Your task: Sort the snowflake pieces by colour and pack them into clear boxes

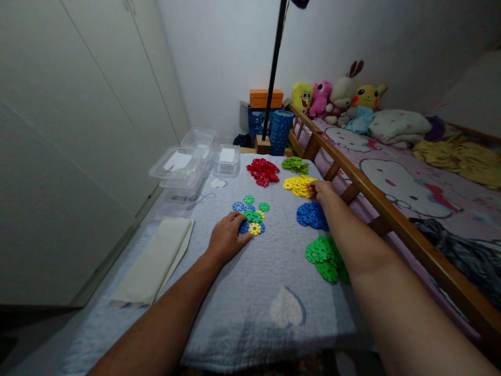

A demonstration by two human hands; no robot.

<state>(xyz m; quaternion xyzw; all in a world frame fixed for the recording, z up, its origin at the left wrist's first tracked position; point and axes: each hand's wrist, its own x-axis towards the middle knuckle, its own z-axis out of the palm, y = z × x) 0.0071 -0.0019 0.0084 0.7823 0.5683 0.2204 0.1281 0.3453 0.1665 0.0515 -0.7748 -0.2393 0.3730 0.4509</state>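
A small mixed pile of blue, green and yellow snowflake discs (254,228) lies in the middle of the cloth-covered table. My left hand (229,237) rests at its left edge, thumb and fingers apart, fingertips touching the discs. Farther right, my right hand (322,190) is at the right edge of a yellow disc pile (298,185). Its fingers are curled together there, and whatever is between them is hidden. Nearer me on that side are a blue disc pile (311,215) and a green disc pile (324,257), partly behind my right forearm.
Red pieces (263,172) and light green pieces (295,165) are heaped at the back. Clear plastic boxes (180,164) and a folded cream cloth (156,261) sit on the left. A wooden bed rail (352,177) borders the right; a black pole (274,68) stands behind.
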